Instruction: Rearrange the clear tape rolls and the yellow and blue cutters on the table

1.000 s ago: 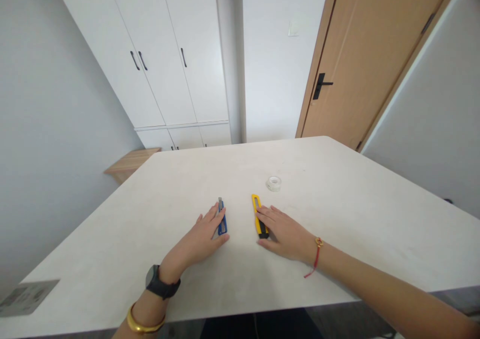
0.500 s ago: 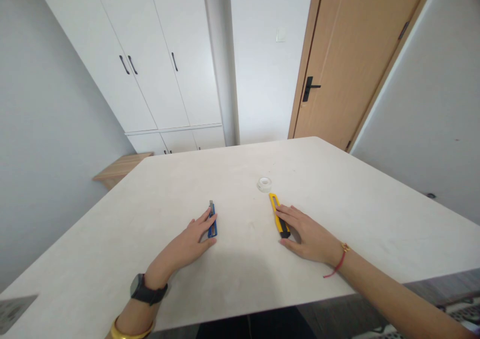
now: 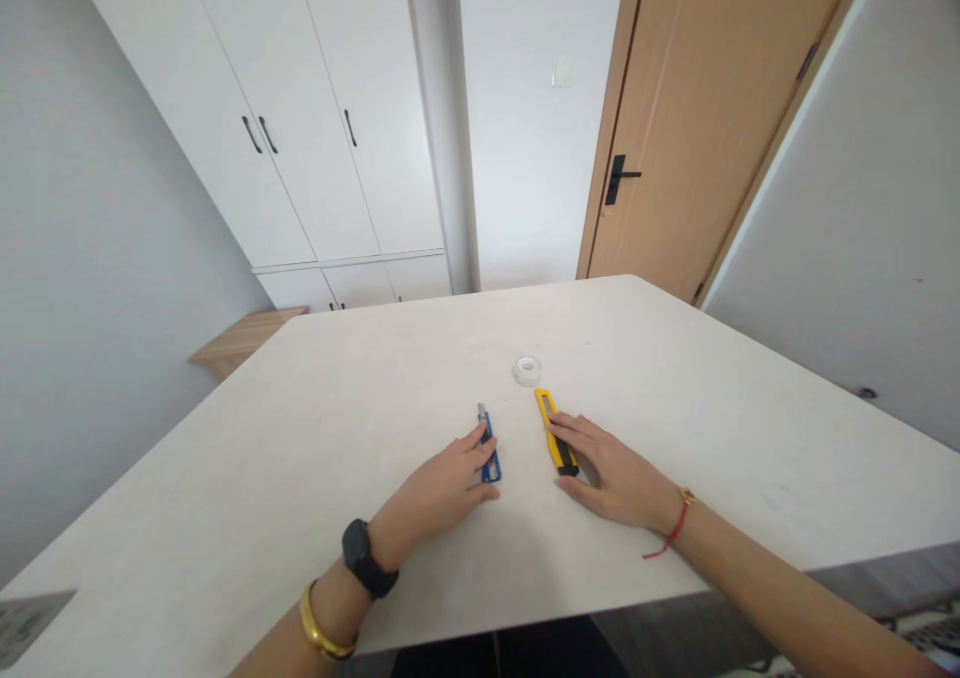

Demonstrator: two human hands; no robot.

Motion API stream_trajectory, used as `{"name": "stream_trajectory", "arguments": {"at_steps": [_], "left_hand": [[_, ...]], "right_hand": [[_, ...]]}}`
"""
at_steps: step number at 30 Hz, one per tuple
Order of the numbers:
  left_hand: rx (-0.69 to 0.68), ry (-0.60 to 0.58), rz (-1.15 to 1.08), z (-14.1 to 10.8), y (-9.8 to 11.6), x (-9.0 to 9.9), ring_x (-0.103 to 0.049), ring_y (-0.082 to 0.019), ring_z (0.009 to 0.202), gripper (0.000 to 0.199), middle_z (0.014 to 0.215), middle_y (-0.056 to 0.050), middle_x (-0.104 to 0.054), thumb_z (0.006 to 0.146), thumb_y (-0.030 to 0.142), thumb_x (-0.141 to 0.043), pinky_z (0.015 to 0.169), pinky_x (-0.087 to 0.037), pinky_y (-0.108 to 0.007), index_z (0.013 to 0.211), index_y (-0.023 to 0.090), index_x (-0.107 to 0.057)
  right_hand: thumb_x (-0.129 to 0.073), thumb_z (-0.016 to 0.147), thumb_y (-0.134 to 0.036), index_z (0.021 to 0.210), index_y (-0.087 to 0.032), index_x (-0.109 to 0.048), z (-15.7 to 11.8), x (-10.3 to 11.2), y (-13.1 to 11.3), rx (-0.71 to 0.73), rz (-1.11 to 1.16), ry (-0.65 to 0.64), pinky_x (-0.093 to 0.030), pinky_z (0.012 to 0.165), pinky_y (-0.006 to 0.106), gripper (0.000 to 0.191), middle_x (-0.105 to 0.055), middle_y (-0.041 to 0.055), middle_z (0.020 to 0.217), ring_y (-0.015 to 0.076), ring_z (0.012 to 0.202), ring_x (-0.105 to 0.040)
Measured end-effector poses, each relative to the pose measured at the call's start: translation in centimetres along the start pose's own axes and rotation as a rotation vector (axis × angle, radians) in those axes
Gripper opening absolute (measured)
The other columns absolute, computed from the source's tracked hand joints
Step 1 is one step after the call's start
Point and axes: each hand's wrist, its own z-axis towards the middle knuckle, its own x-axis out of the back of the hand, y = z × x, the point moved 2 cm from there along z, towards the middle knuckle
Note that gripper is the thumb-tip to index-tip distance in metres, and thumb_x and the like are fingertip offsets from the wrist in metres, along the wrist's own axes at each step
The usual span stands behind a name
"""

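Pale desk (image 3: 300, 438) under both my hands, and neither hand has lifted anything from it. My left hand (image 3: 439, 488) lies spread at an angle, its fingers (image 3: 469, 448) reaching against a blue utility knife (image 3: 490, 448) and its thumb (image 3: 487, 493) just beside the knife's near end. My right hand (image 3: 615, 483) lies flat with its fingers (image 3: 570, 428) slightly spread across a yellow utility knife (image 3: 555, 433), black at its near end, and its thumb (image 3: 574, 490) sits just below that end. I cannot tell whether either hand is actually closing on its knife or only touching it. Both knives lie on the desk tilted the same way, their far ends leaning left, with a narrow strip of desk between them. A small roll of clear tape (image 3: 527, 370) sits just beyond the yellow knife's far tip. A black watch (image 3: 367, 558) and gold bangle (image 3: 319, 623) circle my left wrist, a red string bracelet (image 3: 677, 518) my right. A grey card (image 3: 30, 623) lies at the near left corner. Past the far edge stand white cabinets (image 3: 300, 108), a wooden shelf (image 3: 247, 333) and a wooden door (image 3: 697, 128).
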Motion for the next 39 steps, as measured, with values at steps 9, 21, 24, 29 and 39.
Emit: {"name": "stream_trajectory", "arguments": {"at_steps": [9, 21, 24, 29, 39], "left_hand": [[-0.12, -0.012, -0.005, 4.2, 4.7, -1.3, -0.027, -0.029, 0.142, 0.067, 0.156, -0.015, -0.023, 0.088, 0.043, -0.054, 0.117, -0.023, -0.042, 0.146, 0.015, -0.035], [-0.14, 0.037, -0.037, 5.0, 4.3, -2.4, -0.024, -0.026, 0.143, 0.067, 0.156, -0.012, -0.026, 0.089, 0.046, -0.05, 0.117, -0.019, -0.043, 0.146, 0.016, -0.034], [-0.143, 0.034, -0.043, 4.9, 4.3, -2.5, -0.024, -0.026, 0.143, 0.068, 0.156, -0.013, -0.026, 0.089, 0.047, -0.05, 0.118, -0.018, -0.044, 0.147, 0.017, -0.033], [-0.164, 0.048, -0.044, 4.8, 4.2, -2.7, -0.022, -0.026, 0.144, 0.067, 0.156, -0.012, -0.024, 0.089, 0.047, -0.049, 0.117, -0.019, -0.045, 0.147, 0.018, -0.032], [-0.154, 0.052, -0.061, 4.5, 4.5, -2.6, -0.023, -0.026, 0.144, 0.067, 0.157, -0.011, -0.023, 0.089, 0.047, -0.049, 0.117, -0.02, -0.043, 0.147, 0.018, -0.032]], "right_hand": [[-0.059, 0.084, -0.033, 0.144, -0.017, -0.04, 0.1, 0.1, 0.1, 0.027, 0.031, -0.027, -0.026, 0.113, 0.056, 0.065, -0.039, 0.0169, 0.149, 0.0309, 0.137, -0.038], [-0.06, 0.083, -0.032, 0.142, -0.018, -0.043, 0.0, 0.1, 0.3, 0.028, 0.048, -0.016, -0.027, 0.113, 0.057, 0.064, -0.041, 0.0166, 0.147, 0.0312, 0.136, -0.039], [-0.061, 0.083, -0.032, 0.141, -0.017, -0.045, 0.0, 0.0, 0.3, 0.024, 0.044, -0.01, -0.028, 0.112, 0.057, 0.062, -0.043, 0.0173, 0.146, 0.0313, 0.135, -0.04], [-0.061, 0.083, -0.031, 0.141, -0.018, -0.044, 0.1, 0.2, 0.1, 0.034, 0.051, -0.002, -0.028, 0.113, 0.056, 0.062, -0.043, 0.0164, 0.147, 0.0307, 0.136, -0.04], [-0.062, 0.083, -0.032, 0.14, -0.019, -0.045, 0.0, 0.0, 0.3, 0.037, 0.057, 0.02, -0.029, 0.113, 0.056, 0.061, -0.044, 0.0162, 0.146, 0.0313, 0.135, -0.041]]}}
